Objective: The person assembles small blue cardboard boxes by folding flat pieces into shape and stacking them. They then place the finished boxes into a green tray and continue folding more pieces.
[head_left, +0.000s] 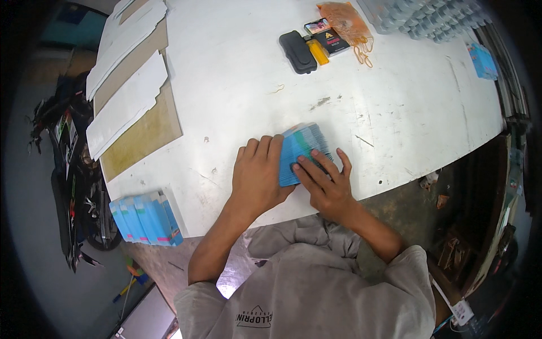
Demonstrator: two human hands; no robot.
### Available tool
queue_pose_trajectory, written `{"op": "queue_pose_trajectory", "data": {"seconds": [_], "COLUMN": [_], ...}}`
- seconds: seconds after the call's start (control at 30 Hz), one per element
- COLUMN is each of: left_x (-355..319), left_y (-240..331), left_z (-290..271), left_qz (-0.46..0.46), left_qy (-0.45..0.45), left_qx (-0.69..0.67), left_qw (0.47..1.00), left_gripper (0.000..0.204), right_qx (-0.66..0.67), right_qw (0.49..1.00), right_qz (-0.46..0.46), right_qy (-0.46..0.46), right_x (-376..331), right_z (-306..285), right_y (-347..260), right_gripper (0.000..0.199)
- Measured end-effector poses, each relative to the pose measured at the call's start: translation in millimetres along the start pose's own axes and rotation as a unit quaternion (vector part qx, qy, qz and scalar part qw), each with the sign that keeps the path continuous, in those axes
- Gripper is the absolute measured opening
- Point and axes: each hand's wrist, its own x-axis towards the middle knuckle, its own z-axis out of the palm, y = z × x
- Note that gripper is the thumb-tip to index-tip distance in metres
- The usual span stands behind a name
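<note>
Grey T-shirt (316, 288) nearest cam, w/ L hand's (257, 172) fingers clamped on blue card stack (296, 148) nr desk's (226, 85) front edge, R hand's (332, 189) fingers apart against its uneven side, so prob. unfinished, vs. blue packs (144, 217) at L corner, apparently done.

Blue stack (302, 148) partly hidden under left hand (256, 174) and right hand (333, 195); far right, clear plastic containers (426, 17) cut off at frame edge.

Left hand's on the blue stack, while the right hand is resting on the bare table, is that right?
Not quite: the right hand isn't resting on the table; the head view shows it on the blue stack, like the left hand.
</note>
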Motion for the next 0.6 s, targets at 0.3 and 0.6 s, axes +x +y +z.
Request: {"op": "queue_pose_trajectory", "data": {"seconds": [0.3,0.6], "left_x": [24.7,43.1], "left_y": [-34.2,-48.1], "left_z": [-44.3,-45.5], "left_qz": [0.047,0.011], "left_qy": [-0.111,-0.18], "left_qx": [-0.13,-0.221], "left_qw": [0.984,0.958], "left_gripper": [0.083,0.072], "right_qx": [0.007,-0.002], "right_qw": [0.998,0.996], "right_qz": [-0.012,0.011], "right_qy": [-0.064,-0.092], "right_x": [3.0,7.7], "right_z": [-14.5,-20.5], "right_y": [4.6,-3.7], "right_gripper": [0.052,0.06]}}
